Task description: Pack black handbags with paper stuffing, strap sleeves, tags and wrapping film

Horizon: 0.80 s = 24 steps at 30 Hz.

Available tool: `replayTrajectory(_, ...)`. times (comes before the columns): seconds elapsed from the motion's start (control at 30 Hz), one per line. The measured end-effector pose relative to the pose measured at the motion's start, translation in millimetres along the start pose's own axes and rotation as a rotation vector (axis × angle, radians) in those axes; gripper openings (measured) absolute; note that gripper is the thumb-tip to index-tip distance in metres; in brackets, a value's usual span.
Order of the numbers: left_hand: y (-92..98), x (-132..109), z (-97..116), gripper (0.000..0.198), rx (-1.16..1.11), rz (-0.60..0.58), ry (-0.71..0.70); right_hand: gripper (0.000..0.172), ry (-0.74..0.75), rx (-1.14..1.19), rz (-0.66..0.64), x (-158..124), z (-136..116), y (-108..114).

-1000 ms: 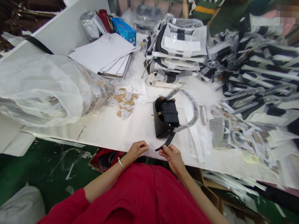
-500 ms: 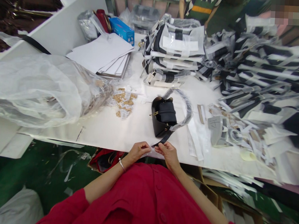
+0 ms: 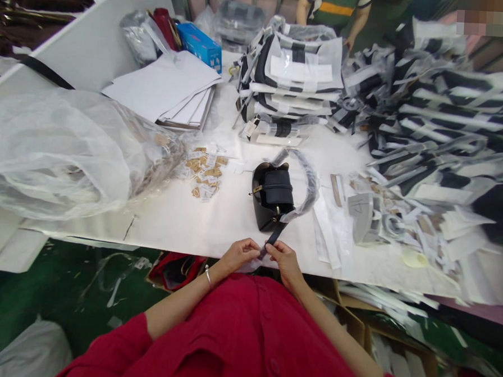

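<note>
A small black handbag (image 3: 263, 216) stands on the white table (image 3: 215, 231) in front of me, its top open with a black piece inside. Clear plastic film (image 3: 312, 186) wraps most of its strap, which loops out to the right. The strap's bare black end (image 3: 275, 235) runs down toward me. My right hand (image 3: 285, 261) pinches this strap end between thumb and fingers. Close beside it, my left hand (image 3: 243, 254) is closed in a pinch on clear plastic film at the strap's tip. Part of the film hangs below the fingers.
Small brown tags (image 3: 208, 172) lie left of the bag, beside a large plastic sack (image 3: 68, 151). Behind are white sheets (image 3: 168, 85), a blue box (image 3: 200, 46) and stacked wrapped bags (image 3: 297, 73). A tape dispenser (image 3: 363, 218) stands at right. Another person (image 3: 334, 10) is across the table.
My left hand has moved slightly right, closer to my right hand, and meets the strap's tip. The strap end now points more steeply down. The bag stays in place.
</note>
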<state>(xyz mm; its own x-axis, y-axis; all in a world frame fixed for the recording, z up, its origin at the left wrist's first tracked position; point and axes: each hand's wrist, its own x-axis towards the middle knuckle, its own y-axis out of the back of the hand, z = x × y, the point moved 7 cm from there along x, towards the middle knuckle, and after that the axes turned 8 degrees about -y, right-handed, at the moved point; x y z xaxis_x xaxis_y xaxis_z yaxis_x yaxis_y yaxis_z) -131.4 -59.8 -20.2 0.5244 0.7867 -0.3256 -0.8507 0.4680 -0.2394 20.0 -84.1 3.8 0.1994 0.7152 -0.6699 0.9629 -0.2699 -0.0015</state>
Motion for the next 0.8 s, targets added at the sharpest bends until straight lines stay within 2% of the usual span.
replayTrajectory(0.13,-3.0,9.5,0.5,0.038,0.045,0.033,-0.034,0.035,-0.004,0.027,-0.006,2.3,0.7,-2.6)
replayTrajectory(0.27,-2.5,16.0,0.2,0.03,0.216,0.082,-0.062,0.036,-0.018,0.022,-0.017,2.5,-0.9,-2.2)
replayTrajectory(0.4,-4.4,15.9,9.1,0.024,0.378,0.215,-0.128,0.04,-0.051,0.075,-0.037,2.3,1.7,6.8)
replayTrajectory(0.63,-23.3,30.2,23.6,0.017,0.353,0.44,-0.11,0.051,-0.13,0.13,-0.022,5.3,9.1,31.3)
replayTrajectory(0.73,-29.7,35.3,25.6,0.014,0.426,0.476,-0.12,0.051,-0.15,0.112,-0.049,6.4,10.4,33.6)
replayTrajectory(0.8,-32.8,35.5,22.2,0.015,0.401,0.461,-0.128,0.05,-0.161,0.097,-0.085,7.2,11.3,32.3)
